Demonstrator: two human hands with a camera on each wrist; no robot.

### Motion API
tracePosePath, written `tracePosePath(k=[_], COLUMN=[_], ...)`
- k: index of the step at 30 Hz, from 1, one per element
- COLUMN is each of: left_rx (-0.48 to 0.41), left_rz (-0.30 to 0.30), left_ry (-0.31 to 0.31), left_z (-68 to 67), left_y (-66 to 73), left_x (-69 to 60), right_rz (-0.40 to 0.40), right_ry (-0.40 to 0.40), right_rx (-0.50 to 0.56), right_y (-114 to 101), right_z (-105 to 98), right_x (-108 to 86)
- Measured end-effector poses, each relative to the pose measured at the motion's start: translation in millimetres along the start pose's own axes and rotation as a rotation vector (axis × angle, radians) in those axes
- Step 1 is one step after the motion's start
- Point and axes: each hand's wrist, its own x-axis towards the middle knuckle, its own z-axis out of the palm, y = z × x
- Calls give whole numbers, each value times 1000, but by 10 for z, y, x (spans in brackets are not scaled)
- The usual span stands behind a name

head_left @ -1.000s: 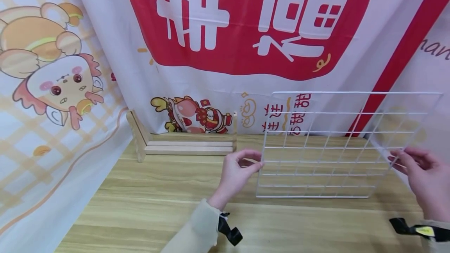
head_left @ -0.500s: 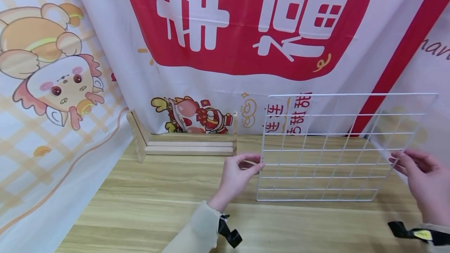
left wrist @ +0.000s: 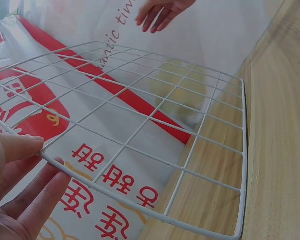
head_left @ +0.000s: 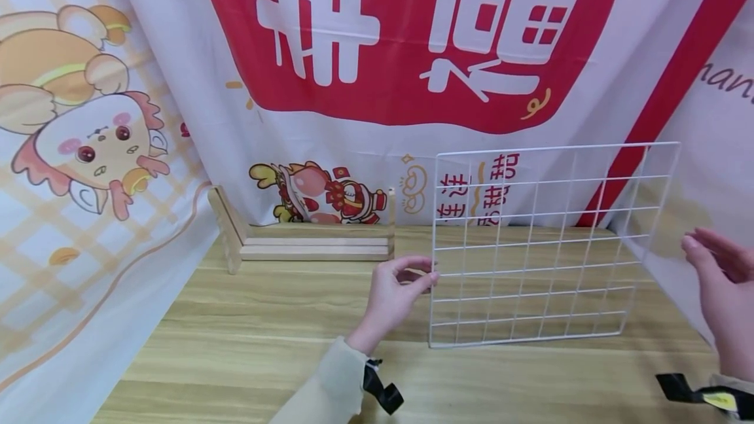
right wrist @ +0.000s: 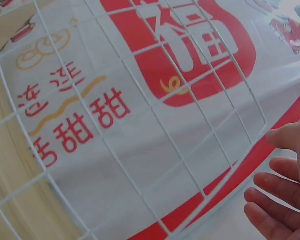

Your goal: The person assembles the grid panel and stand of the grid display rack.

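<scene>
Pinching one white wire grid (head_left: 552, 268) by its left edge: left hand (head_left: 391, 294). Right hand (head_left: 726, 300) just off the opposite edge, fingers parted, free. Past left fingers: one wooden frame (head_left: 315, 256) on counter (head_left: 265, 326); red patch (head_left: 406, 87) reads "幸福", sideways.

- Left hand (head_left: 396, 296), bare
- Left sleeve (head_left: 326, 378), long, pale beige, plain, softly creased towards the cuff
- Left wrist strap (head_left: 373, 379), black, with a loose, square-tipped tail
- Right hand (head_left: 721, 293), bare
- Right sleeve (head_left: 727, 381), pale beige, cuff edge visible
- Right wrist strap (head_left: 680, 388), black, square-tipped tail, yellow patch (head_left: 720, 401) with dark marking, illegible
</scene>
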Motion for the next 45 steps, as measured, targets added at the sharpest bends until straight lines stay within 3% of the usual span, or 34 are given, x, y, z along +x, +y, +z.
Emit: tracePosePath(k=[8, 16, 21, 33, 40, 45], left_rx=[9, 12, 16, 16, 13, 14], left_rz=[17, 28, 34, 52, 54, 58], left_ry=[6, 9, 10, 7, 3, 4], left_z=[2, 9, 7, 8, 7, 10], left_y=[2, -7, -13, 6, 18, 12], left_x=[0, -3, -8, -13, -24, -25], right_rz=[-9, -43, -42, -11, -7, 12], right_ry=[-173, -345, -407, -470, -487, -509], right_rx=[-6, -152, -115, 39, -11, 21], right_y=[-267, -365, -392, -409, -390, -369], right_z=[78, 130, 186, 358, 399, 395], right_x=[-68, -120, -118, -91, -68, -53])
